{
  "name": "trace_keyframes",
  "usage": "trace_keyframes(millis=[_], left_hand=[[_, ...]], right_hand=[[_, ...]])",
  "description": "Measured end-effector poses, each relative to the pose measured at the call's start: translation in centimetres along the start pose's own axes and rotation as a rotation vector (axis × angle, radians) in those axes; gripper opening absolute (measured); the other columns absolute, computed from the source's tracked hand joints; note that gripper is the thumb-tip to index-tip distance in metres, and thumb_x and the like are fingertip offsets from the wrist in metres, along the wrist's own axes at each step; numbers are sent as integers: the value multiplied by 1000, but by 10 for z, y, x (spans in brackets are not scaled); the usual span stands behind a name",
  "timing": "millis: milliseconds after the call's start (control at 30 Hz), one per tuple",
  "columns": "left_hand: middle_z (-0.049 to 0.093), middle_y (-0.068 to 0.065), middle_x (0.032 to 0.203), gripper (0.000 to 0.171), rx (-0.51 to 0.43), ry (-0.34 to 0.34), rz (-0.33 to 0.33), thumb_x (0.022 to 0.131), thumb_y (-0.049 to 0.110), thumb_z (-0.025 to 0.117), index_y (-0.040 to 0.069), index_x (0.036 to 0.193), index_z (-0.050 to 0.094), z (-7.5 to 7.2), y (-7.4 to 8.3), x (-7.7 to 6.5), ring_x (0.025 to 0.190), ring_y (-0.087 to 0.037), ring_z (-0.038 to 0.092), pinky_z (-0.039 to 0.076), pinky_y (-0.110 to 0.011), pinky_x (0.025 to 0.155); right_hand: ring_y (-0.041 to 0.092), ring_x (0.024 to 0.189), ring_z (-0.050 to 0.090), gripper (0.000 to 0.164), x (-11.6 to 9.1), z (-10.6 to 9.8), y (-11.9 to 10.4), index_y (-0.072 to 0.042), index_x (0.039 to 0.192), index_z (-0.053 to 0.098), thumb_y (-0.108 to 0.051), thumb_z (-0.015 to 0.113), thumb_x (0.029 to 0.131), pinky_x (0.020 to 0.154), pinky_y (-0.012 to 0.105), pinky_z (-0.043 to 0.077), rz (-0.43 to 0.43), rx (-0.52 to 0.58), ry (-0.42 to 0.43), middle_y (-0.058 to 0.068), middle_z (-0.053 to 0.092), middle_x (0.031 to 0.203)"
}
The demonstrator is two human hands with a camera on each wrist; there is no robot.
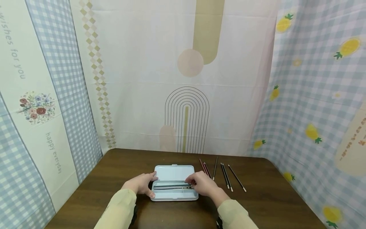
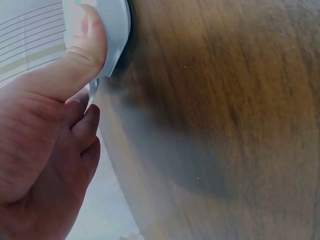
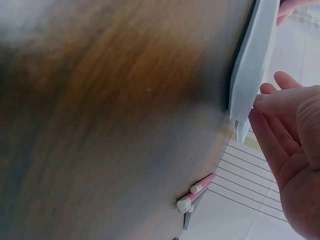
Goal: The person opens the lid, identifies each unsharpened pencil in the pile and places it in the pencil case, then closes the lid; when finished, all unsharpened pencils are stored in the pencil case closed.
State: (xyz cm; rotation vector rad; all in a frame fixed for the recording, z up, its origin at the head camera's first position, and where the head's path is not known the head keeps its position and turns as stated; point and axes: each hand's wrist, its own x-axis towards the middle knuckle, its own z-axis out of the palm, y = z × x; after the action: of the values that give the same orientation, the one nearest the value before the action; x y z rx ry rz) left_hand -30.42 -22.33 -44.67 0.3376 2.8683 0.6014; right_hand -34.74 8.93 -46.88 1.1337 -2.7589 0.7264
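Observation:
A pale blue pencil case (image 1: 174, 199) lies on the table with its lid (image 1: 174, 173) raised toward the back. Several dark pencils (image 1: 168, 187) lie lengthwise in its rear part. My left hand (image 1: 140, 183) grips the case's left end, its thumb (image 2: 87, 42) on the near rim and its fingers toward the lid. Over the right end reaches my right hand (image 1: 203, 183), fingertips bent down by the pencils' ends. In the right wrist view its thumb (image 3: 282, 101) touches the case edge. Whether those fingertips pinch a pencil is hidden.
Right of the case, reddish pencils (image 1: 203, 166) and dark pencils (image 1: 225, 175) with pale ends lie loose on the brown table (image 1: 274, 203). Behind hangs a patterned cloth (image 1: 143, 79), with checked cloths (image 1: 314, 105) on both sides.

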Motion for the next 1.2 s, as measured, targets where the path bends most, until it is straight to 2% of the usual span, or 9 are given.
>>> trace_keyframes(millis=[133,333,600,733,1100,1200], left_hand=[[44,-15,167,79,9,-3,7,77,22,96,9,149,65,0,0,-2,150,-45,42,35,-63,119],[43,-16,167,80,7,-4,17,76,22,96,8,149,64,0,2,-4,150,-44,42,36,-62,120],[43,-16,167,80,6,4,19,77,21,96,8,149,64,0,1,-5,150,-44,43,36,-61,119],[43,-16,167,80,4,8,16,77,21,96,8,149,64,0,1,-5,150,-44,43,37,-62,119],[44,-15,167,80,-4,10,7,77,21,96,8,149,64,-1,2,-2,150,-43,43,36,-61,120],[44,-16,166,80,-5,11,16,77,21,96,8,149,64,-1,4,-2,149,-44,44,37,-61,119]], right_hand=[[6,86,67,31,-6,0,-2,-9,105,84,14,69,91,80,31,61,10,-1,14,-3,78,98],[13,97,72,32,-12,-5,0,-8,105,84,15,66,91,86,38,62,27,4,27,-1,79,101],[13,88,70,24,-10,-8,4,-5,105,83,11,71,92,79,35,61,20,6,56,4,79,101],[14,88,69,22,-10,-10,7,-4,105,83,10,71,93,79,37,61,40,1,82,6,79,99],[15,89,66,18,-10,-23,28,-10,105,83,1,73,95,82,43,59,267,11,159,1,76,101],[14,77,66,18,-13,-26,37,-8,108,82,0,71,96,71,39,59,327,55,167,2,75,99]])
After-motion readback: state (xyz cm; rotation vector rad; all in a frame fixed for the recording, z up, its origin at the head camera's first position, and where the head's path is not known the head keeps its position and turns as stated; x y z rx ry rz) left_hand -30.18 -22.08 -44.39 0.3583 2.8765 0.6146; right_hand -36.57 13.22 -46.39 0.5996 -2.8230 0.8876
